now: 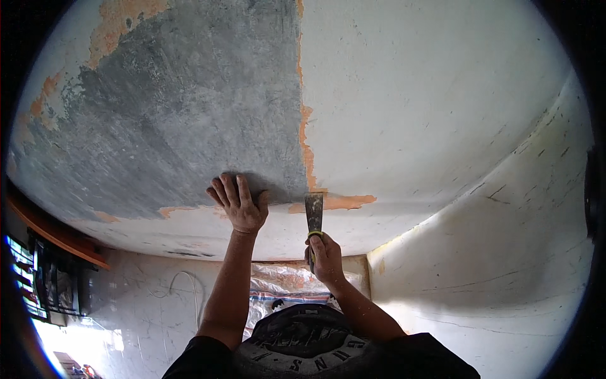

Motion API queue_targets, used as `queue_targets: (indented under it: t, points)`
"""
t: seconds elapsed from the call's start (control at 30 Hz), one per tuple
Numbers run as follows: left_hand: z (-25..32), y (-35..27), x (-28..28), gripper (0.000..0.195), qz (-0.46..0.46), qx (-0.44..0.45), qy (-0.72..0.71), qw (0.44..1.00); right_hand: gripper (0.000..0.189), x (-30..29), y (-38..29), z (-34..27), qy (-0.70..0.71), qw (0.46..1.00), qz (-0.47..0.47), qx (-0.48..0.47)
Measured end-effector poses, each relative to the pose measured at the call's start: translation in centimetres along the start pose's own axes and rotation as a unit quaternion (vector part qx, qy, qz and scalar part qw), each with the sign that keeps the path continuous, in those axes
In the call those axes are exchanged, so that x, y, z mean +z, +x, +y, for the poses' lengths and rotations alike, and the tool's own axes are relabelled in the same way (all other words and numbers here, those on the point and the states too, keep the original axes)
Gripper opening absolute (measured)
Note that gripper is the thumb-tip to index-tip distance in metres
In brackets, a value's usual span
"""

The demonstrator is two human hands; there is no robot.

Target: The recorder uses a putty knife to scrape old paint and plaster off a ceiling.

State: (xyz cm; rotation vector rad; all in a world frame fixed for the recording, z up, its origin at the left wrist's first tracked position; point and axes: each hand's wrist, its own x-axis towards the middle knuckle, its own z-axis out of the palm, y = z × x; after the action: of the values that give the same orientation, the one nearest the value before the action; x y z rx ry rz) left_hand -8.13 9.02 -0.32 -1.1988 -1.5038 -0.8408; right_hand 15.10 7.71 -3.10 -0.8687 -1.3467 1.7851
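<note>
My right hand grips the handle of a putty knife, a scraper with a wide, stained metal blade. The blade's edge lies against the wall, where a narrow upright strip of exposed orange paint meets a sideways orange patch. To the left, my left hand rests with its fingers spread, its fingertips on the lower part of a large bare grey patch. White paint covers the wall right of the strip and below both hands.
A marbled wall surface with a pale cable stands at lower left, near a barred window and an orange ledge. Plastic sheeting lies below, between my arms. On the right, a scuffed white side wall meets the wall at a corner.
</note>
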Motion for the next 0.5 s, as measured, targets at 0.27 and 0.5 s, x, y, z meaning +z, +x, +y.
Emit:
queue_targets:
  t: [0.27,0.5]
  points:
    - [2.1,1.2,-3.8,0.091,-0.133,-0.089,-0.096,0.982,0.031,-0.8,-0.3,1.2,0.000,1.000,0.006,-0.016]
    - [2.8,2.0,-5.5,0.099,-0.189,-0.126,-0.063,0.972,0.032,0.7,0.4,-3.5,-0.004,0.999,-0.003,-0.043]
